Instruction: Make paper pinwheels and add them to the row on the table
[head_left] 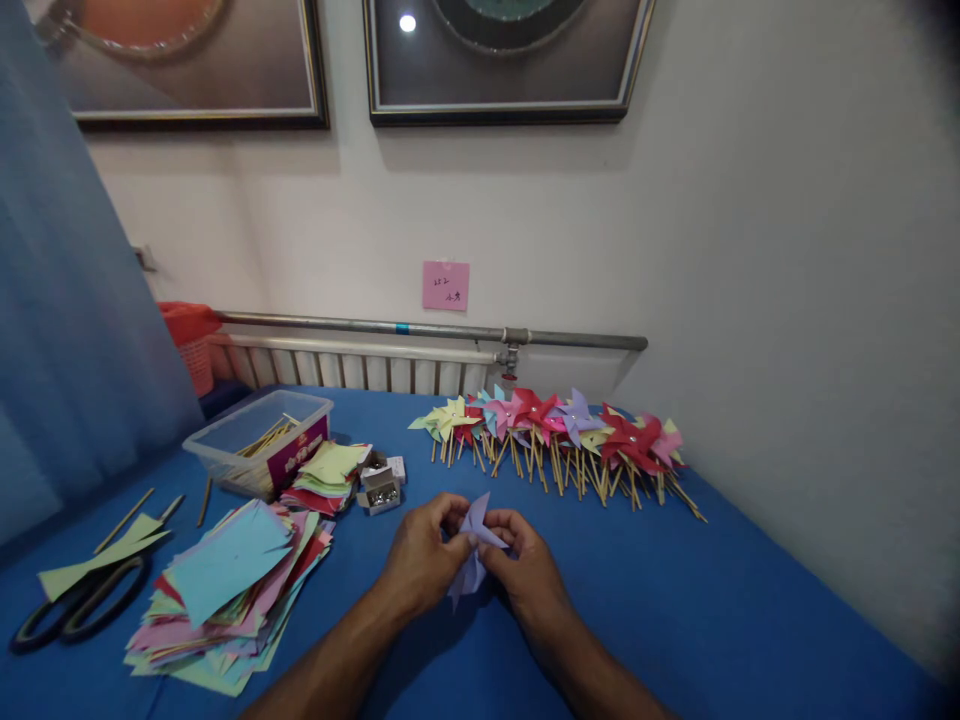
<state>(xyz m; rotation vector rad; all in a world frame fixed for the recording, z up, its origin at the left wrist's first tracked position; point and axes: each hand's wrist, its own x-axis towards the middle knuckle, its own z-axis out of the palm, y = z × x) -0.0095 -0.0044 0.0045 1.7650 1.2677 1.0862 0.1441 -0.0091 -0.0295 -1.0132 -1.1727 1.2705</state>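
A lavender paper pinwheel [469,578] is held up above the blue cloth, between my two hands. My left hand [426,550] pinches it from the left, thumb near its centre. From the other side my right hand [525,562] grips it with thumb and curled fingers. Its folded blades point up and down; no stick shows on it. Just left of my left hand, a small open box of shiny metal pins [381,494] stands by another small box [391,467]. The very middle of the pinwheel is partly covered by my thumbs.
Finished pinwheels on sticks [559,425] lie in a row at the back right. On the left are a stack of coloured paper [225,580], smaller paper squares [326,475], black-handled scissors [97,600] and a clear plastic tub [217,465] of sticks. A radiator [360,365] runs behind the table.
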